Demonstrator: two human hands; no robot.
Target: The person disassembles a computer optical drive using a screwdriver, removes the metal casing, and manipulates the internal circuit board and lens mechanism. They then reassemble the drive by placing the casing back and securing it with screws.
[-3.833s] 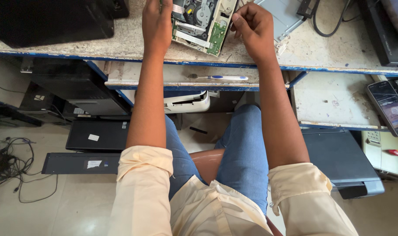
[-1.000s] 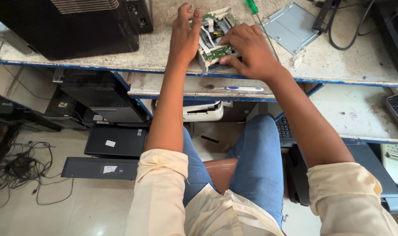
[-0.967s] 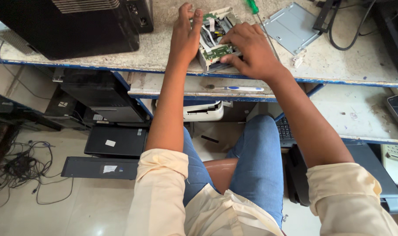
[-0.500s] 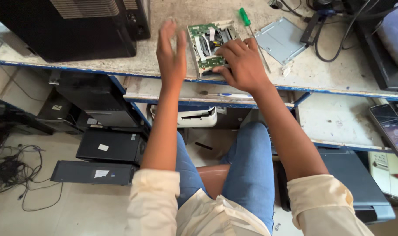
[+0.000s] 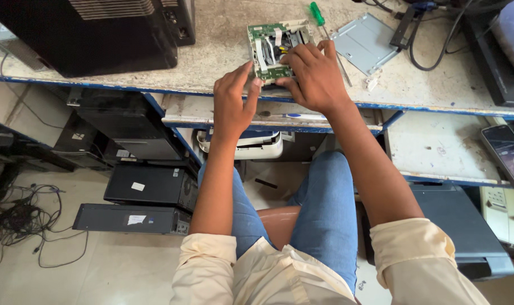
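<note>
An opened disc drive with a green circuit board (image 5: 271,49) lies on the worn workbench (image 5: 212,51). My right hand (image 5: 313,76) rests on its near right part, fingers curled over the board and its front edge. My left hand (image 5: 232,101) is at the bench edge just left of the drive, thumb and forefinger touching its near left corner. A green-handled screwdriver (image 5: 319,16) lies just beyond the drive.
A black computer case (image 5: 93,31) stands at the left of the bench. A grey metal cover plate (image 5: 365,42) and black cables (image 5: 432,34) lie to the right. A phone (image 5: 508,155) sits on a lower shelf. Several computer cases (image 5: 144,186) stand on the floor.
My left hand came back from open air to the drive's near left corner. My right hand shifted further over the board. The view moved a little closer.
</note>
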